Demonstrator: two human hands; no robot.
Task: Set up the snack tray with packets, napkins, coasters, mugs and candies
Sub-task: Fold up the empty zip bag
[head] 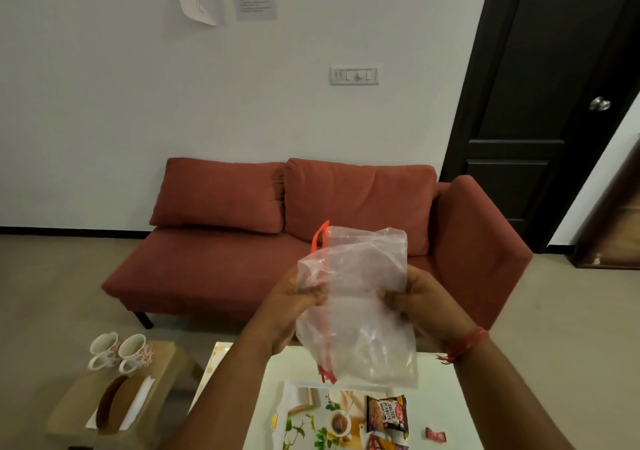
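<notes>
Both hands were raised above the white table, holding a clear plastic bag with a red zip strip between them. Left hand gripped the bag's left edge at about 9 o'clock of the bag, fingers curled together and pinched on the plastic. Right hand gripped the right edge at 3 o'clock, fingers likewise closed on the film; a red thread band sat on that wrist. The bag hung crumpled and semi-upright. Whether it held anything could not be told through the creased film.

Snack tray, floral print, lay on the table at 6 o'clock from the bag. A salted-peanuts packet lay on it, with a second packet just below, cut off by the frame edge. A small red candy lay on the bare table at 3 o'clock of the packets.

On a low wooden side table at 8 o'clock: two floral mugs side by side, touching; nearer the camera, brown coasters beside white napkins. A red sofa stood behind.
</notes>
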